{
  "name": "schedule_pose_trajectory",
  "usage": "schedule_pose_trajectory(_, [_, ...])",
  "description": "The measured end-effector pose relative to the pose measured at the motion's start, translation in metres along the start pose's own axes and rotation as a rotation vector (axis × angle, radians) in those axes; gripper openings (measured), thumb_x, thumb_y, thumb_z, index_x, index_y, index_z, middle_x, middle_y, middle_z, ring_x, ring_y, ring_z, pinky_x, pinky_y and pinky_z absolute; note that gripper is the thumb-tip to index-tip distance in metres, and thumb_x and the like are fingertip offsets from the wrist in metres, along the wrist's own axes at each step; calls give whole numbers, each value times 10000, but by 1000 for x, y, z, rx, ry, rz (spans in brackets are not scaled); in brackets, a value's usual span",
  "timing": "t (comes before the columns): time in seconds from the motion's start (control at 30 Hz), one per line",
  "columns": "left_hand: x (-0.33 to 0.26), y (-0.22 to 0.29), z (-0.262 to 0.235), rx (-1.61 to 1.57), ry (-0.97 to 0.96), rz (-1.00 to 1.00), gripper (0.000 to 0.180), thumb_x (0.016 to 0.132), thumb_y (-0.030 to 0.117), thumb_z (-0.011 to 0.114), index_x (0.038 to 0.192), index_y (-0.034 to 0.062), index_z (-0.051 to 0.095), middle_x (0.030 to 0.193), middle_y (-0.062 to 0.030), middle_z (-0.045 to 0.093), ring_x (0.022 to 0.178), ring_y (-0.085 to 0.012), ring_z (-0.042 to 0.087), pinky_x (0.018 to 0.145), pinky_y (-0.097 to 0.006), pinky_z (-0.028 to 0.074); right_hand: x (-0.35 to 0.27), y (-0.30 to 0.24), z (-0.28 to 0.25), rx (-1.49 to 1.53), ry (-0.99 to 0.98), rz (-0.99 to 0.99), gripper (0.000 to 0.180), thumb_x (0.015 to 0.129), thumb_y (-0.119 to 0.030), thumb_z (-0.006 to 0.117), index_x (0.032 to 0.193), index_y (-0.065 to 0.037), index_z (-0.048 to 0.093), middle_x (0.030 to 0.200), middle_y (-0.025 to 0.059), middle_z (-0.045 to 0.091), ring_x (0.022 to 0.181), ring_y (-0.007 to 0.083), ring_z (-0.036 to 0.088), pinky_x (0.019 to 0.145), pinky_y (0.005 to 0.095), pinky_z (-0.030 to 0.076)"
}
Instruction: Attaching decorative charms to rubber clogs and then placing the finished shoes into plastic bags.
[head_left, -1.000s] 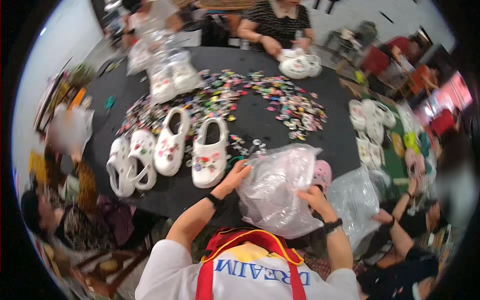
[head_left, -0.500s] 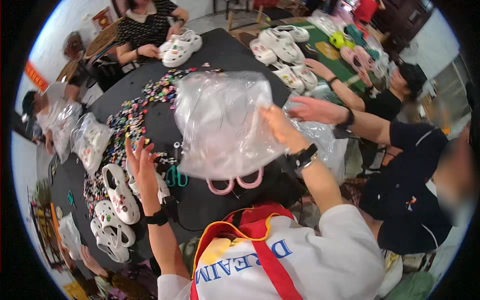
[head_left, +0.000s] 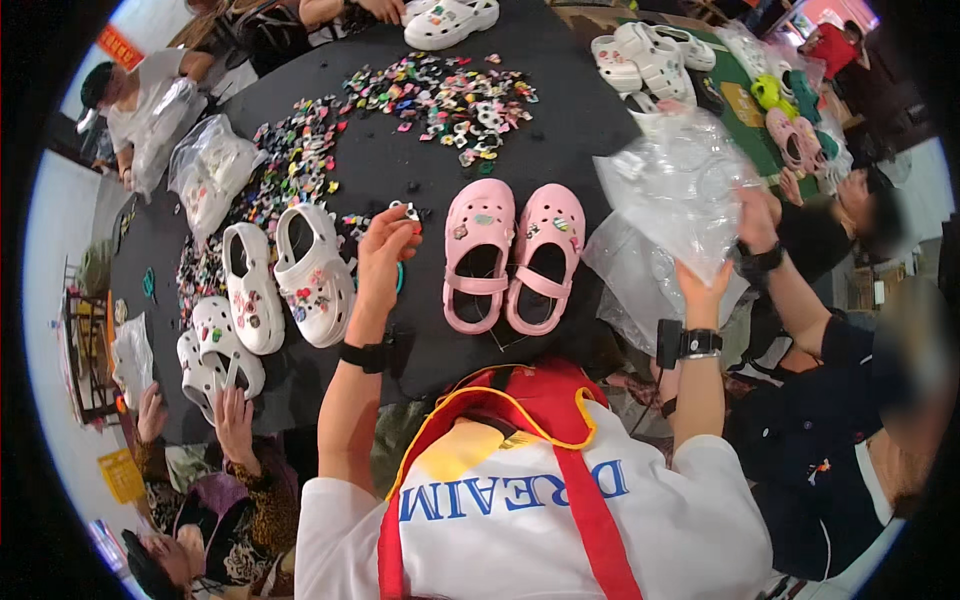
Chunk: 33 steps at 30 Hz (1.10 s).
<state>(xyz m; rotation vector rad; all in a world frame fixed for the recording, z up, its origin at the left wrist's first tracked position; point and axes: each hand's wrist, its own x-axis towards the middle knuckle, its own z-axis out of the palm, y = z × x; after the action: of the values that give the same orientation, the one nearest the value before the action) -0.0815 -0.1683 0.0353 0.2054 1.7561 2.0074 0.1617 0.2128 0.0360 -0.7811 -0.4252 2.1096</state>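
Seen from above, the left hand point(head_left: 385, 250) pinches a small shoe charm point(head_left: 410, 211) beside a pink clog pair point(head_left: 513, 258) on the black surface point(head_left: 580, 130). The right hand point(head_left: 705, 285) grips a clear plastic bag point(head_left: 680, 185). Fitting the charm likely needs careful aim.

Black round table point(head_left: 560, 110): pink clogs point(head_left: 512, 255) at centre, white clogs point(head_left: 290, 275) at 9 o'clock, loose charms point(head_left: 440, 100) at 12 o'clock.
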Motion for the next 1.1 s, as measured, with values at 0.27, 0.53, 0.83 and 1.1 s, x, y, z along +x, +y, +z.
schedule_pose_trajectory(0.27, [17,-37,35,505,-93,74,447,757,130,610,1155,-13,467,1005,-92,549,811,-158,551,712,-256,457,2,93,-55,-599,-170,511,534,833,-414,515,1251,-114,373,1158,114,484,1055,291,461,850,467,389])
schedule_pose_trajectory(0.53, [49,-79,36,289,-235,-74,824,602,-32,664,1307,-8,238,1186,-143,481,1074,-216,486,889,-324,421,-20,164,-14,-934,-282,469,715,743,-150,645,1316,-51,229,1206,121,439,1084,249,456,875,378,416])
schedule_pose_trajectory(0.83, [1,-81,26,182,-63,-180,789,677,33,554,1358,115,166,962,-146,542,706,-207,570,546,-299,478,-27,134,32,-958,-594,370,710,681,-46,535,1342,-54,277,1106,86,505,938,155,512,770,276,427])
schedule_pose_trajectory(1.1, [-7,-68,45,847,74,498,660,668,50,612,1268,26,336,1185,-198,428,1094,-321,422,927,-397,326,-5,157,63,-1201,-618,-139,459,815,-204,592,1213,-16,459,1130,152,511,1048,228,491,918,316,375])
